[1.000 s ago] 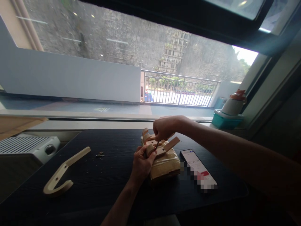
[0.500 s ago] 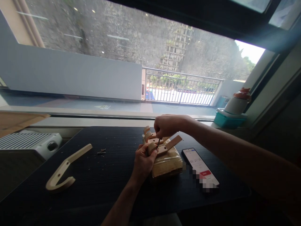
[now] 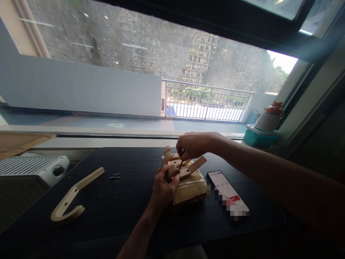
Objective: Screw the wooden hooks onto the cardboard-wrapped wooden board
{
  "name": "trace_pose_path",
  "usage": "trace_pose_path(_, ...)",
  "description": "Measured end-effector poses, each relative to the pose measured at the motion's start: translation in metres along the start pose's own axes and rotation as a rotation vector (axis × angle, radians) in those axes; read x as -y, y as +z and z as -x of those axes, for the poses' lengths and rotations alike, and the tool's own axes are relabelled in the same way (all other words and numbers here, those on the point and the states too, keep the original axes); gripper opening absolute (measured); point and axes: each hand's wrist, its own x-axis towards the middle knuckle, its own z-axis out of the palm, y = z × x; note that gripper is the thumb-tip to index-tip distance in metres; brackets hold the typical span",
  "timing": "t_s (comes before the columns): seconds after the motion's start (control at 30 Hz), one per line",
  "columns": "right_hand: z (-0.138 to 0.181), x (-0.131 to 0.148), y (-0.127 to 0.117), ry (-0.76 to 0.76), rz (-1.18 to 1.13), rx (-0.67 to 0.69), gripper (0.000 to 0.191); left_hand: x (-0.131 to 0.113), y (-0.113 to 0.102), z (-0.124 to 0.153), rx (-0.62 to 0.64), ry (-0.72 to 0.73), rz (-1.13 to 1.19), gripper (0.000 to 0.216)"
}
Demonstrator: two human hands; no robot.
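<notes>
My left hand is closed around the curved end of a wooden hook, which lies on a block wrapped in shiny tape. Above it my right hand is closed on the handle of a screwdriver. The thin shaft points down at the hook, close to my left fingertips; its tip is hard to make out. More wooden hooks sit on the far part of the block. A separate wooden hook with two dark holes lies at the left of the dark table.
A few screws lie on the dark table. A phone showing a timer rests right of the block. On the sill stand a teal box and a bottle. A white appliance is at the left.
The camera view has shifted slightly. Both hands stay in place at the hook, with the screwdriver still in my right hand.
</notes>
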Motion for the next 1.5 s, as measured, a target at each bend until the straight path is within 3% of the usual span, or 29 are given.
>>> trace_pose_path(0.37, -0.005, -0.006, 0.008, 0.085, -0.025, -0.018, 0.025, 0.005, 0.000, 0.006, 0.018, 0.015, 0.007, 0.031)
trace_pose_path(0.6, 0.001, 0.000, -0.002, 0.034, -0.005, 0.034, 0.031, 0.002, 0.003, 0.009, -0.045, -0.006, 0.029, 0.038)
trace_pose_path(0.83, 0.001, -0.005, 0.010, 0.033, 0.015, 0.014, 0.029, 0.006, 0.004, 0.010, -0.053, 0.007, 0.034, 0.041)
trace_pose_path(1.07, 0.017, -0.018, 0.012, 0.151, -0.014, -0.029, 0.025, 0.004, 0.003, 0.011, -0.043, 0.007, 0.002, 0.038)
trace_pose_path(1.23, 0.009, -0.036, 0.055, 0.212, -0.483, -0.161, 0.029, 0.002, 0.003, 0.012, -0.071, 0.015, -0.031, 0.037)
trace_pose_path(1.3, -0.002, -0.035, 0.083, 0.187, -0.663, -0.327, 0.023, 0.002, 0.003, 0.012, -0.093, 0.027, -0.059, 0.035)
trace_pose_path(1.4, -0.018, -0.029, 0.116, 0.218, -0.704, -0.438, 0.027, 0.002, 0.002, 0.011, -0.105, 0.050, -0.102, 0.031)
trace_pose_path(1.5, -0.028, -0.024, 0.131, 0.220, -0.768, -0.475, 0.029, 0.002, 0.001, 0.010, -0.099, 0.068, -0.136, 0.027)
